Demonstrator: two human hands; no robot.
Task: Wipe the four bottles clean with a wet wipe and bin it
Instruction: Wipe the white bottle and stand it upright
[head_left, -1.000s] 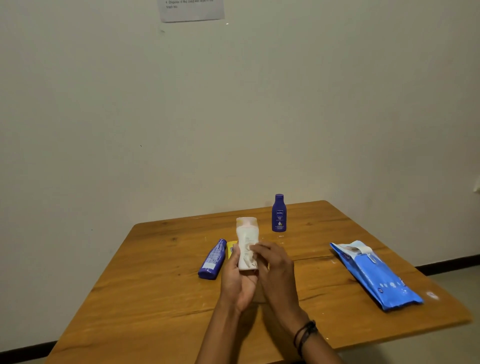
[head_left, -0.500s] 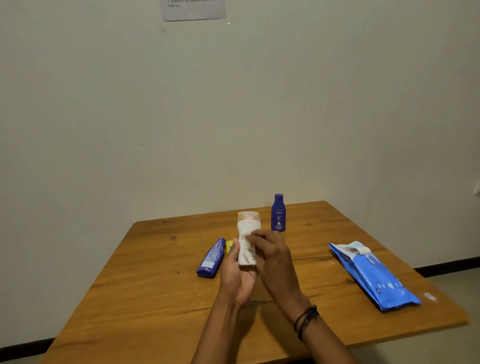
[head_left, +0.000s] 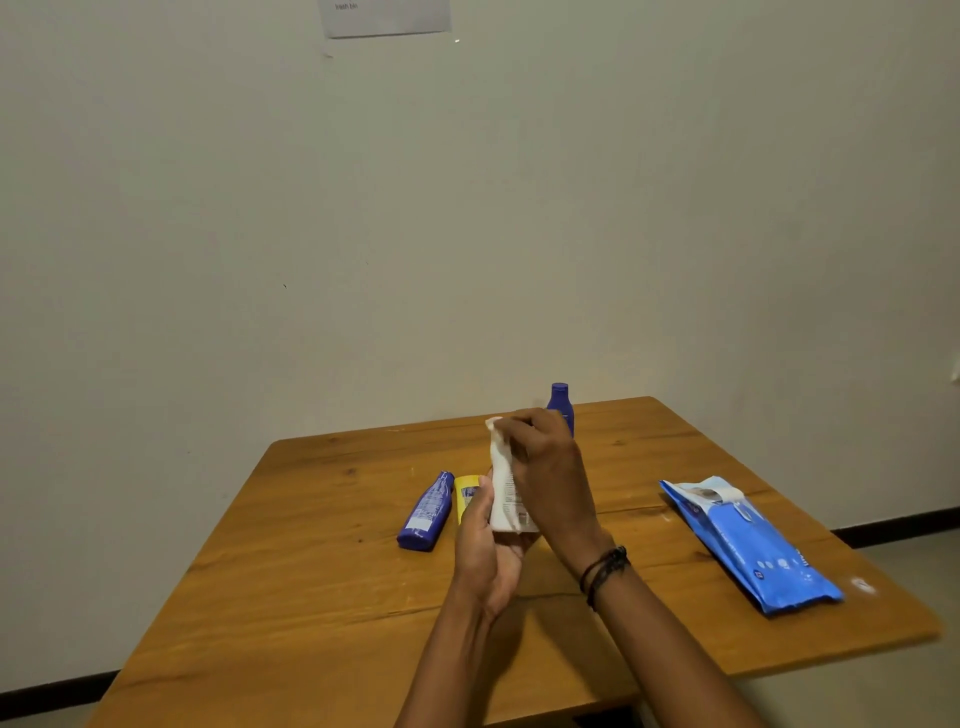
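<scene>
Half a second ago my right hand was at the middle of the white bottle. Now it has slid up and curls over the bottle's top, just right of the frame's centre. A white fold shows at the fingertips, and I take it for the wipe, though I cannot tell it cleanly from the cap beneath. The view has also dipped, so the table sits a little lower in the frame.

I read this as one stroke running from the body to the cap. This bottle looks nearly done, with three more to wipe and then the binning. No bin is in view.

My left hand grips the bottle round its lower end, thumb on the left side. It holds the bottle off the table, about upright and leaning slightly left. The right hand wraps the top, so the bottle runs between the two grips with its label side bare.

Left of my hands lie a blue bottle and a yellow bottle, touching or nearly so. A second blue bottle, the upright one, stands behind my right hand. The pack lies at the right of the frame, well apart.
</scene>
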